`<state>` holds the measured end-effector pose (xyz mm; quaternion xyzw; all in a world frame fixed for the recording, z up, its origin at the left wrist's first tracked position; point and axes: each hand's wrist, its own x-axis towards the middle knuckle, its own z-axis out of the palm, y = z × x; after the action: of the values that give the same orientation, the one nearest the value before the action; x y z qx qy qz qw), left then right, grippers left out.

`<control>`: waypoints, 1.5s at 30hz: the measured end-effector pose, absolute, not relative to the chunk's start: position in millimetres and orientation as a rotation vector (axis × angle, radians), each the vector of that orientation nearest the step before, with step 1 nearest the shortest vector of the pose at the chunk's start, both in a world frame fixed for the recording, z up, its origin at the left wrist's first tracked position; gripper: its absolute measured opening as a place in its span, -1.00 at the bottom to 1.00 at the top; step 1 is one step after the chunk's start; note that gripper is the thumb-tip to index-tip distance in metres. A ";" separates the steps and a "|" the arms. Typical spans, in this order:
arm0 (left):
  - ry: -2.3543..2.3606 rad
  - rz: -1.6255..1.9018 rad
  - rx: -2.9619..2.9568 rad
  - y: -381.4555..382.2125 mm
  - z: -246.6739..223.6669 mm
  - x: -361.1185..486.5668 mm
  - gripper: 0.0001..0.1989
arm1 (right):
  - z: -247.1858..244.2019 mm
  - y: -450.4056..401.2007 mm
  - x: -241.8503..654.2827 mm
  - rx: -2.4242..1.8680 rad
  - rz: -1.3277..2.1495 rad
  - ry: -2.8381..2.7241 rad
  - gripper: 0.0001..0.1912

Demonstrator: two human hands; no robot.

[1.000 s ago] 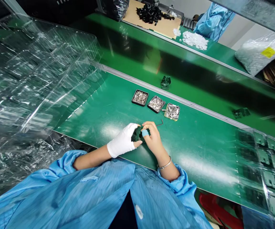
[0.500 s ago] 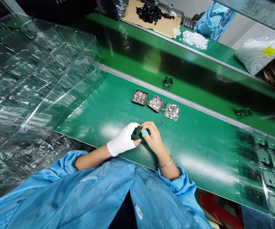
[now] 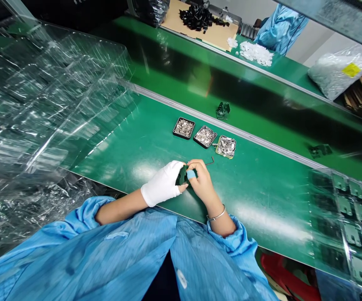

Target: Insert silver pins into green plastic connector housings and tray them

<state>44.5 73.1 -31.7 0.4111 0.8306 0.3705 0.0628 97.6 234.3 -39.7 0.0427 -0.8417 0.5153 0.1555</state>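
Observation:
My left hand (image 3: 163,184), in a white fingerless glove, is closed around a dark green part (image 3: 182,175) near the table's front edge. Against the right side of the same part, the fingers of my right hand (image 3: 201,177) are pressed together, one wrapped in blue tape; the fingertips are partly hidden. A thin hex key (image 3: 210,160) lies just beyond my right hand. Behind it stand two black trays of small metal pieces, the left tray (image 3: 183,127) and the middle tray (image 3: 205,136), beside a third tray (image 3: 226,146) of metal pieces.
Stacked clear plastic trays (image 3: 52,96) cover the left side. A tray of green parts (image 3: 353,213) is at the right. Beyond the metal rail (image 3: 262,144), a green part (image 3: 223,110) rests on the green surface. A person's blue sleeve (image 3: 281,29) shows at the back.
The green part has turned slightly in my hands, and my left hand has shifted a little to the right. The small trays have not moved.

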 end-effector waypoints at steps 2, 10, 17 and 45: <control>2.507 1.118 1.235 72.8 -30.4 43.3 -0.55 | -39.6 233.9 97.4 0.130 1.477 -2.402 -0.89; 2.386 1.294 1.168 71.8 -31.7 39.9 -0.59 | -40.6 233.2 95.5 0.110 1.483 -2.402 -0.91; 2.505 1.248 1.108 80.3 -36.3 34.0 -0.76 | -43.2 229.1 95.0 0.068 1.385 -2.381 -0.93; 2.347 1.246 0.896 74.7 -31.1 21.8 -0.87 | -28.9 220.9 93.9 0.012 1.219 -2.715 -0.65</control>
<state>21.8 74.7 -31.1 0.3150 0.8251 0.4379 0.1677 93.9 220.9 -28.9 0.0039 -0.9092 0.4082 0.0824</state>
